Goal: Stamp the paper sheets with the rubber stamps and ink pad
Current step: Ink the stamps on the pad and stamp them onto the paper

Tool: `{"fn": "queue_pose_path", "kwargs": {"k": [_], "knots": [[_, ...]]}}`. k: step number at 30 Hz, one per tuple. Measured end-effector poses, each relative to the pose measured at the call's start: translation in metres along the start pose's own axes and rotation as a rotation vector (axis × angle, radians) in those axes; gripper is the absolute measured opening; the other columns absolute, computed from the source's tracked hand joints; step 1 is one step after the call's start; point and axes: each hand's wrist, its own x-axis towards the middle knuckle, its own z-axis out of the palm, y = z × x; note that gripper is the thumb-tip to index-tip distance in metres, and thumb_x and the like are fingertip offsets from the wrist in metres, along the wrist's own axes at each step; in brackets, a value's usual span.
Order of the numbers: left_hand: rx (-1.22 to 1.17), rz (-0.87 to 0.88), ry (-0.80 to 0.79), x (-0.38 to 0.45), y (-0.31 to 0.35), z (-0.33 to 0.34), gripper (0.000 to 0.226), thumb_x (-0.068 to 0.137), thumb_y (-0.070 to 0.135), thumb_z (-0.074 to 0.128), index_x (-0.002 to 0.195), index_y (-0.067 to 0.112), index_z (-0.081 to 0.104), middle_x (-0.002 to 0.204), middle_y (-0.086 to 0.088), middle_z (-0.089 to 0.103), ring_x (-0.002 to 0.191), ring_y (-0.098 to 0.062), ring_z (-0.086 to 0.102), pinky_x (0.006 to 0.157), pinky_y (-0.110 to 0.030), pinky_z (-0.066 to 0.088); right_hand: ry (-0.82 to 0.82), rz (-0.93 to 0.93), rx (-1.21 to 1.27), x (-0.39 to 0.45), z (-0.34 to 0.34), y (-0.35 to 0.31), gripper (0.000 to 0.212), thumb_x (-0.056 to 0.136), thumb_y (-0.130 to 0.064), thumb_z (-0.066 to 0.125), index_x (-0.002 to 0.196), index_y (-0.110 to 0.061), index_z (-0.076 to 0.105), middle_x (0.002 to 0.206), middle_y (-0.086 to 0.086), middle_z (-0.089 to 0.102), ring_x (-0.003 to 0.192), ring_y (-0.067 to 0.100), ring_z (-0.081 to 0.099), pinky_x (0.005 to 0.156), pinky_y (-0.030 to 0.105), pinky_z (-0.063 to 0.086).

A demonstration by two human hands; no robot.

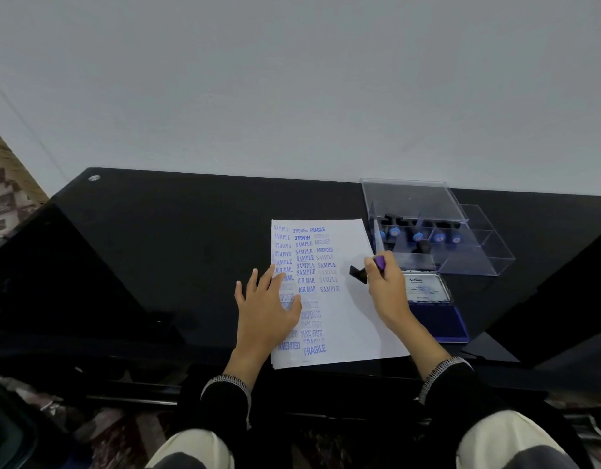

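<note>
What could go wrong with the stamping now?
The right hand holds a stamp above the top paper sheet, which is already crowded with blue prints, so a new print might land on an old one. The left hand lies flat over printed words and could smear them if the ink is wet. The open ink pad sits right beside that wrist, so the sleeve might brush it.

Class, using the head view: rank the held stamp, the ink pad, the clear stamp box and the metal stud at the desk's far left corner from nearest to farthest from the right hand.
1. Stamp: gripped in the right hand, over the paper.
2. Ink pad: open, just right of that hand.
3. Clear stamp box: behind the pad, farther back and right.
4. Metal stud: far left corner, plainly farthest.
</note>
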Motion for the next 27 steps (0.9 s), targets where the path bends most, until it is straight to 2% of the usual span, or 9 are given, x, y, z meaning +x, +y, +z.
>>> {"fn": "queue_pose_path", "kwargs": {"k": [3, 6, 8, 11, 13, 18, 21, 24, 27], "knots": [[-0.003, 0.0, 0.004, 0.0, 0.0, 0.0, 0.059, 0.093, 0.053, 0.047, 0.145, 0.026, 0.038, 0.158, 0.007, 0.025, 0.149, -0.021, 0.011, 0.118, -0.049, -0.004, 0.015, 0.053, 0.05, 0.0, -0.004, 0.004, 0.028, 0.1, -0.027, 0.046, 0.074, -0.027, 0.037, 0.07, 0.009, 0.038, 0.062, 0.02, 0.033, 0.055, 0.032, 0.033], [-0.002, -0.001, 0.001, 0.001, 0.0, 0.0, 0.058, 0.094, 0.052, 0.048, 0.145, 0.026, 0.039, 0.158, 0.006, 0.026, 0.149, -0.022, 0.012, 0.118, -0.049, -0.003, 0.004, 0.056, 0.057, -0.001, -0.003, 0.002, 0.023, 0.101, -0.022, 0.044, 0.079, -0.021, 0.039, 0.075, 0.012, 0.043, 0.062, 0.019, 0.039, 0.047, 0.026, 0.045], [0.007, -0.003, -0.001, 0.0, 0.0, 0.0, 0.058, 0.095, 0.051, 0.046, 0.146, 0.025, 0.038, 0.159, 0.005, 0.026, 0.149, -0.022, 0.011, 0.118, -0.05, -0.003, 0.005, 0.041, 0.055, -0.001, -0.002, 0.003, 0.022, 0.101, -0.021, 0.044, 0.08, -0.02, 0.039, 0.075, 0.011, 0.044, 0.061, 0.017, 0.04, 0.045, 0.021, 0.046], [0.014, -0.013, -0.013, 0.0, 0.0, 0.0, 0.058, 0.097, 0.049, 0.043, 0.148, 0.023, 0.035, 0.159, 0.002, 0.024, 0.149, -0.023, 0.01, 0.118, -0.049, -0.004, 0.007, 0.03, 0.044, -0.002, -0.002, 0.004, 0.022, 0.101, -0.022, 0.043, 0.08, -0.02, 0.039, 0.074, 0.01, 0.044, 0.061, 0.016, 0.04, 0.045, 0.022, 0.047], [0.025, -0.015, -0.019, 0.0, 0.001, -0.001, 0.059, 0.098, 0.049, 0.041, 0.149, 0.022, 0.032, 0.161, 0.001, 0.021, 0.15, -0.023, 0.008, 0.119, -0.049, -0.004, 0.007, 0.024, 0.026, -0.002, -0.003, 0.002, 0.022, 0.101, -0.023, 0.044, 0.08, -0.02, 0.039, 0.073, 0.008, 0.043, 0.062, 0.016, 0.04, 0.047, 0.025, 0.048], [0.029, -0.014, -0.026, 0.0, 0.001, -0.001, 0.063, 0.099, 0.046, 0.04, 0.152, 0.015, 0.025, 0.162, 0.005, 0.014, 0.15, -0.02, 0.008, 0.12, -0.048, -0.001, -0.004, -0.021, -0.032, -0.004, -0.002, 0.001, 0.02, 0.099, -0.024, 0.048, 0.085, -0.011, 0.044, 0.073, 0.008, 0.046, 0.068, 0.02, 0.044, 0.06, 0.044, 0.05], [0.032, -0.019, -0.027, 0.0, 0.002, 0.0, 0.062, 0.1, 0.043, 0.038, 0.152, 0.012, 0.026, 0.161, 0.003, 0.018, 0.15, -0.018, 0.009, 0.121, -0.049, -0.001, -0.071, -0.038, -0.005, -0.011, -0.001, -0.002, 0.011, 0.098, -0.021, 0.05, 0.088, -0.016, 0.051, 0.08, 0.017, 0.054, 0.069, 0.017, 0.049, 0.063, 0.039, 0.045], [0.072, -0.027, -0.047, -0.001, 0.004, -0.002, 0.063, 0.1, 0.043, 0.036, 0.153, 0.012, 0.023, 0.161, 0.0, 0.019, 0.15, -0.019, 0.008, 0.121, -0.049, -0.001, -0.133, -0.034, 0.021, -0.019, -0.001, -0.005, 0.005, 0.098, -0.018, 0.05, 0.096, -0.017, 0.054, 0.081, 0.011, 0.06, 0.064, 0.002, 0.053, 0.065, 0.028, 0.043], [0.098, -0.038, -0.075, 0.0, 0.008, -0.005, 0.063, 0.101, 0.041, 0.035, 0.153, 0.01, 0.02, 0.162, -0.002, 0.016, 0.15, -0.021, 0.005, 0.12, -0.05, -0.002, -0.156, -0.026, 0.014, -0.024, -0.004, -0.004, 0.007, 0.098, -0.021, 0.051, 0.104, -0.017, 0.054, 0.084, 0.009, 0.064, 0.065, 0.005, 0.054, 0.068, 0.027, 0.045]]}}
